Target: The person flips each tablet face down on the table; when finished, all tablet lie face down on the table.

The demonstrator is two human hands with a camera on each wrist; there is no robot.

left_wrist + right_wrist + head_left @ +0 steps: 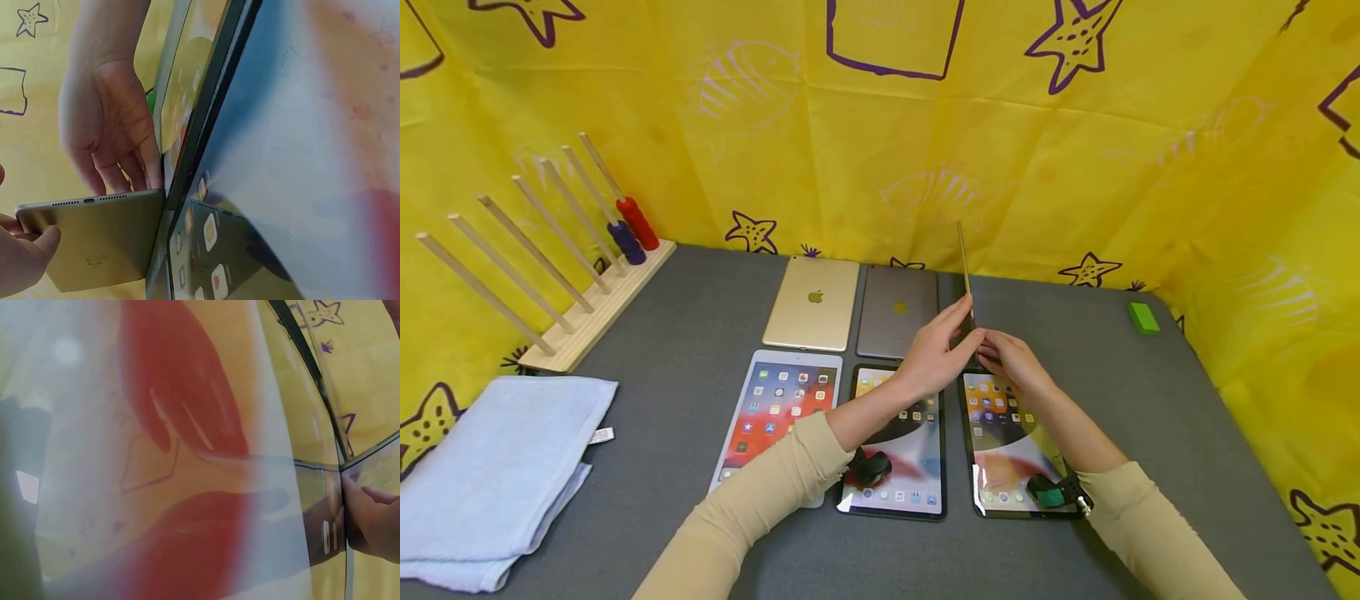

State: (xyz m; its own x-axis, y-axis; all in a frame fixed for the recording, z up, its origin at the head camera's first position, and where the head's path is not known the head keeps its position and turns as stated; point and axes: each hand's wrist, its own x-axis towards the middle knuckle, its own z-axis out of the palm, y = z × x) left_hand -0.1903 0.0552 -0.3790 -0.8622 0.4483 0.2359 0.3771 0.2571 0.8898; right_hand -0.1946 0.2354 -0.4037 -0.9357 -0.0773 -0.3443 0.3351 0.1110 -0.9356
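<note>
Gold-toned, the held tablet (106, 240) stands on a long side, right of the grey tablet (898, 312) and beyond the lit tablet (1009, 450) at near right. The left hand (934, 354) pinches its upper near corner between thumb and fingers; the right hand (1015, 362), fingers extended and slightly apart, meets its near end, probably steadying so thin a base. Its long axis runs near to far, back facing left, port end near.

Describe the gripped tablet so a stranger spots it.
On the gray table, tablets form two rows. At the back row's right end, the left hand grips one tablet. It alone is raised upright; the other five lie flat.
</note>
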